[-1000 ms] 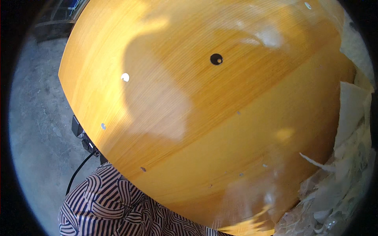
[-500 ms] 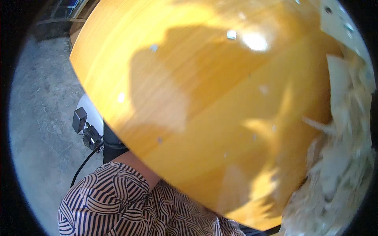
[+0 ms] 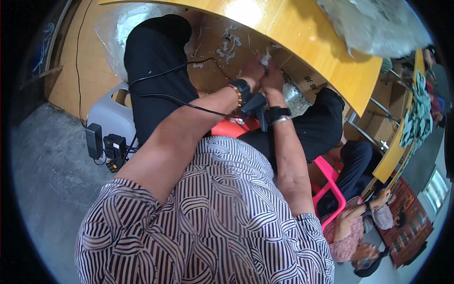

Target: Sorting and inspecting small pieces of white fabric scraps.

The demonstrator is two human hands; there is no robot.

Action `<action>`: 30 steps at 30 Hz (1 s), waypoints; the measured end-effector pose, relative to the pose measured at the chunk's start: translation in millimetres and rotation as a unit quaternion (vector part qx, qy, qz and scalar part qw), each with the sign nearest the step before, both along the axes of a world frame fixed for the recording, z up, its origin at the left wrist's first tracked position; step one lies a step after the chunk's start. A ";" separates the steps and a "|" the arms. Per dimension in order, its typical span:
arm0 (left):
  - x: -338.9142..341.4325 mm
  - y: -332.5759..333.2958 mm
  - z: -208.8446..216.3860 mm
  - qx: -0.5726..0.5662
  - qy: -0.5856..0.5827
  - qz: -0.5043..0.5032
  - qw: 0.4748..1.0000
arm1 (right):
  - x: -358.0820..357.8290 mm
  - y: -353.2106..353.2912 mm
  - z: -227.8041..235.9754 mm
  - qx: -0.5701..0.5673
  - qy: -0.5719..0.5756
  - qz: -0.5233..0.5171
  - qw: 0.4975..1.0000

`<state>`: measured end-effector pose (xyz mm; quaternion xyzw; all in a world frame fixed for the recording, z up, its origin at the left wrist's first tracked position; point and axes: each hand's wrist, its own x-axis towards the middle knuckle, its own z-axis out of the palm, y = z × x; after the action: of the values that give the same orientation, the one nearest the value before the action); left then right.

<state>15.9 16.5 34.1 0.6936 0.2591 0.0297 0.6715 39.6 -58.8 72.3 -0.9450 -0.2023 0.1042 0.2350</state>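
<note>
Below the table's edge, between my spread knees, my left hand (image 3: 252, 75) and my right hand (image 3: 273, 81) are close together. Their fingers look closed around a small white scrap (image 3: 266, 58), which pokes out between them; its kind is too blurred to name. More white scraps (image 3: 229, 45) lie strewn on the brown surface beneath the table, beyond my left hand. A dark strap and a beaded bracelet circle my left wrist, a dark strap and a silvery band my right.
The yellow wooden tabletop (image 3: 302, 35) curves overhead, with a heap of translucent plastic (image 3: 378, 28) on it. A black cable (image 3: 184, 102) crosses my left leg. A grey stool (image 3: 106, 120) bears black boxes (image 3: 115, 146). At right, a person (image 3: 350, 229) works beside a pink chair (image 3: 331, 189).
The view has swung from the tabletop down to my lap. Both forearms and hands now show beneath the table edge; neither hand was visible before.
</note>
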 end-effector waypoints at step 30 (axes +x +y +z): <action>-16.8 132.8 84.6 -0.315 0.043 0.196 0.928 | 10.4 -62.8 -93.6 -0.121 0.218 -0.192 0.949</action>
<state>-0.9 149.3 118.7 0.3826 0.4143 0.0475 0.8244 50.0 -121.6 -21.4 -0.9414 0.0530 0.2845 0.1729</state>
